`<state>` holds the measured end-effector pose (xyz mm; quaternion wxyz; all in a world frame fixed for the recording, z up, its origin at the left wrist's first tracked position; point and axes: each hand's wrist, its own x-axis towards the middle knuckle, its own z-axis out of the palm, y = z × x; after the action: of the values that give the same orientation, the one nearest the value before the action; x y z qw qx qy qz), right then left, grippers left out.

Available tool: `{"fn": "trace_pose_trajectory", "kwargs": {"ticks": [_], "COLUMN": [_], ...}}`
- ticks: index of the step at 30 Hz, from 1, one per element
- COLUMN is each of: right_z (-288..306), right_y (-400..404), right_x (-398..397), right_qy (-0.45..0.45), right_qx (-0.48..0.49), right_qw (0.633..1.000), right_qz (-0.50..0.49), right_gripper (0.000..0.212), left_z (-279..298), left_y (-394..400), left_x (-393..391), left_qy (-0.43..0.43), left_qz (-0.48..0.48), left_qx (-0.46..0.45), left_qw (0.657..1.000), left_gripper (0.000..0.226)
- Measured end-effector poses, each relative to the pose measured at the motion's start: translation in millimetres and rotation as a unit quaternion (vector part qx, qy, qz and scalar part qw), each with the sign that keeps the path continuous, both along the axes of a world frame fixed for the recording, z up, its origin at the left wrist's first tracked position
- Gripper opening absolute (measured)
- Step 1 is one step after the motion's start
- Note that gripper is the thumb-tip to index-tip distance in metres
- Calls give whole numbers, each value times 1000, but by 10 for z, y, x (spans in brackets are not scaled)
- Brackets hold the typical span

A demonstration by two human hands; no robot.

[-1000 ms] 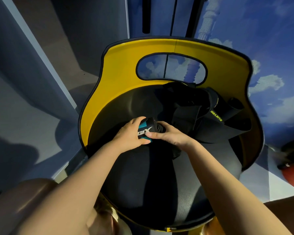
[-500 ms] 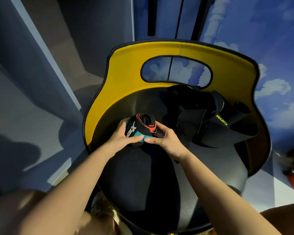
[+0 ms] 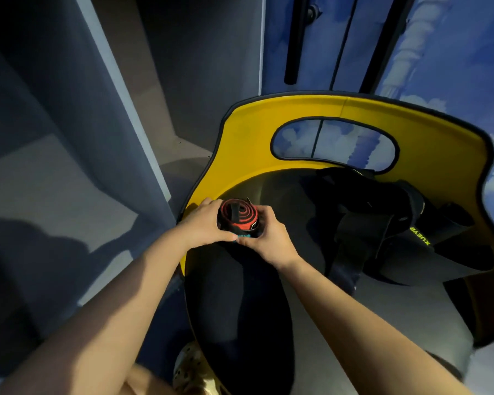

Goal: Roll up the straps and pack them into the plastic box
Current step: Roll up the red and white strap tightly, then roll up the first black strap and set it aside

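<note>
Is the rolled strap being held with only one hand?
No, both the left hand and the right hand grip the rolled strap between them.

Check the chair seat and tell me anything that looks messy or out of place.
The black straps lie in a loose, unrolled heap on the right of the chair seat. The rolled strap held between left hand and right hand looks tidy. No plastic box is in view.
</note>
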<state>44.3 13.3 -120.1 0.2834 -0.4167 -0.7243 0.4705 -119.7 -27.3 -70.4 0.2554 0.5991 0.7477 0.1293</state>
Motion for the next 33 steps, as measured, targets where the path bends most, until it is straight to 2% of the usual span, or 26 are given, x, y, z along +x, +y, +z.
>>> {"fn": "trace_pose_trajectory", "kwargs": {"ticks": [4,13,23,29,33], "right_z": [-48,-26,-77,-121,-113], "right_y": [7,311,486,482,434], "right_x": [-258,-310,-542,-593,-581], "right_qy": [11,-8,-45,-44,-44], "right_qx": [20,-16,22,25,17], "right_qw": [1000,996,998,998,998], "right_qz": [-8,88,41,29,28], "right_gripper": [76,83,60,54,59], "left_z": [47,120,190,165,139], "left_y": [115,335,354,317,330], "left_x": [-142,-318,-453,-345,-261], "left_qy": [41,176,340,370,372], "left_qz": [-6,-81,-160,-145,-122], "left_qx": [-21,-37,-3,0,-17], "left_qw": [999,980,927,918,920], "left_gripper": [87,93,86,89,88]}}
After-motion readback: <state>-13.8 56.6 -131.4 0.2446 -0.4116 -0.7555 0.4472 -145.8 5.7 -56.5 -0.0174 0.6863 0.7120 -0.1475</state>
